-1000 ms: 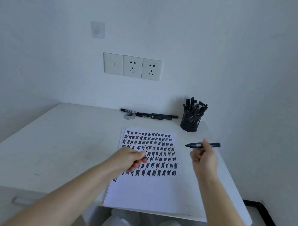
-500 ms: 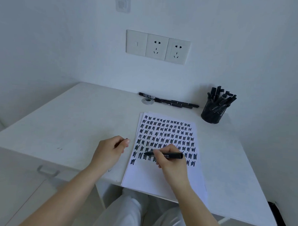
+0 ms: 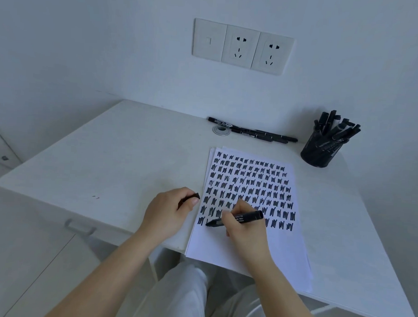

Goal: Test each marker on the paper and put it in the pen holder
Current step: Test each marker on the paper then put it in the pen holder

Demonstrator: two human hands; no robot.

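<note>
The right hand (image 3: 246,227) pinches the light, stiff marker (image 3: 236,218) mid-barrel, tip on the paper (image 3: 247,245) well short of the pen holder (image 3: 322,150), while the left hand (image 3: 168,211) grips its small, easily dropped cap (image 3: 194,197).

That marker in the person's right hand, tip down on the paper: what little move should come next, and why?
Probably a short scribble. The right hand grips the marker with its tip at the paper, beside the first mark of the bottom row, where no fresh mark shows. The left hand holds the cap, so recapping comes afterwards.
</note>
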